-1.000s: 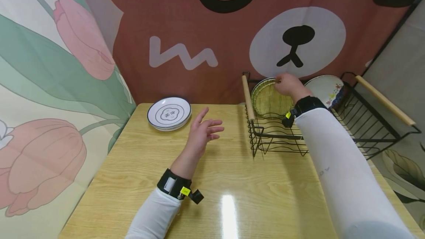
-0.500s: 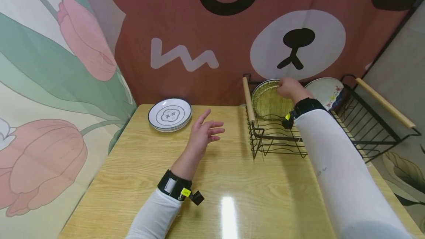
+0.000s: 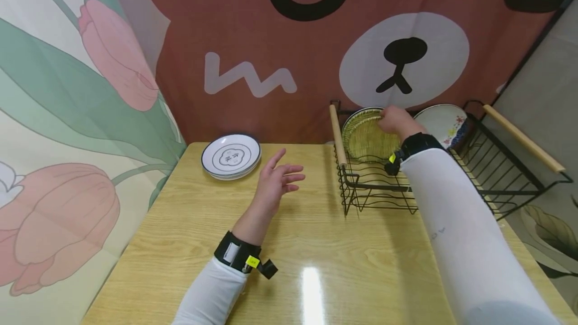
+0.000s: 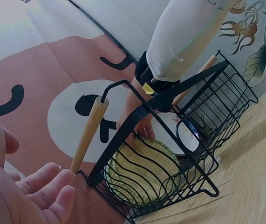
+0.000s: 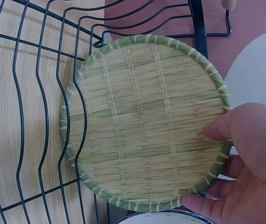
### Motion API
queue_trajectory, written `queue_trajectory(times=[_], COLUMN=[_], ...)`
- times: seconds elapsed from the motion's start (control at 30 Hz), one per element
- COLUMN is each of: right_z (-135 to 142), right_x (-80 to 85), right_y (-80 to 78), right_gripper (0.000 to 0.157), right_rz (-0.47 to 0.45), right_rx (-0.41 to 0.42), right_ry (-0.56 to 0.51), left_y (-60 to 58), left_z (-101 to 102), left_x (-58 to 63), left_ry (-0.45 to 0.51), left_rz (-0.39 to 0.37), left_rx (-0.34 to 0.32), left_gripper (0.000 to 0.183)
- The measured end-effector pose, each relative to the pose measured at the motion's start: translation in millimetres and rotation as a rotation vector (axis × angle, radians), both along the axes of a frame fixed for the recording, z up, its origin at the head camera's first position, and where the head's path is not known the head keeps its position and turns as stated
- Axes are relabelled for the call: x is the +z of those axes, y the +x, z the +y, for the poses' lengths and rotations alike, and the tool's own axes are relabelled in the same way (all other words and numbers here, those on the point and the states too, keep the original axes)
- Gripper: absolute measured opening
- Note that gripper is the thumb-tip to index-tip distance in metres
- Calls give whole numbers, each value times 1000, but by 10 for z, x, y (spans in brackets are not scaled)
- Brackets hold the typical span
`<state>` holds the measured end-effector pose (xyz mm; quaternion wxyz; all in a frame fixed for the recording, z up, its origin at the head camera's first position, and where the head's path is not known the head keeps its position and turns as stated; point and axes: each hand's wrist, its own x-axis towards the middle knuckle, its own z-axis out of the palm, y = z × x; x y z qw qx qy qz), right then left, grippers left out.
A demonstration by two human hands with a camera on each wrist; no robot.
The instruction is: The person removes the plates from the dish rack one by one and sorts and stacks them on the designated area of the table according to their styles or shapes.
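Observation:
A round woven bamboo tray (image 3: 368,139) with a green bound rim stands upright in the black wire dish rack (image 3: 375,186). My right hand (image 3: 397,120) holds the tray by its upper edge. In the right wrist view, the thumb (image 5: 219,128) lies on the tray's woven face while the other fingers go behind the rim, partly hidden. Over the table, my left hand (image 3: 276,179) is held with loosely spread fingers and nothing in it. Just left of it lies a stack of white plates (image 3: 231,157) with blue rims.
To the right of the tray, a white flowered plate (image 3: 440,122) leans in the rack. The rack has wooden handles (image 3: 524,137) at both ends. A printed cloth (image 3: 248,24) hangs behind the wooden table (image 3: 343,260).
My right hand sits very slightly farther right at the tray's edge than a second ago. The left hand, tray and plates look nearly unchanged.

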<state>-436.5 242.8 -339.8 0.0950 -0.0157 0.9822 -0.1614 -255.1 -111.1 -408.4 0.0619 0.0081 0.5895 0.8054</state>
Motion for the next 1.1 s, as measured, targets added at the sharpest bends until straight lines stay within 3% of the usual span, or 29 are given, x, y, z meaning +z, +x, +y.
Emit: queue_trajectory(times=[0.47,0.67,0.9,1.1], right_z=[96,139,173,174], right_x=[121,288,548,808], right_y=[52,95,179,255], right_gripper=[53,51,40,47], right_rz=[52,61,154,176], right_rx=[74,95,154,168], right_ry=[13,30,6,-30], left_y=[10,15,2,-28], left_z=[2,-6,-30,-95], left_x=[31,40,61,98], left_ry=[12,18,16,16], left_rz=[-1,4,11,4], left_rx=[16,23,48,62], left_gripper=[53,53,53,52])
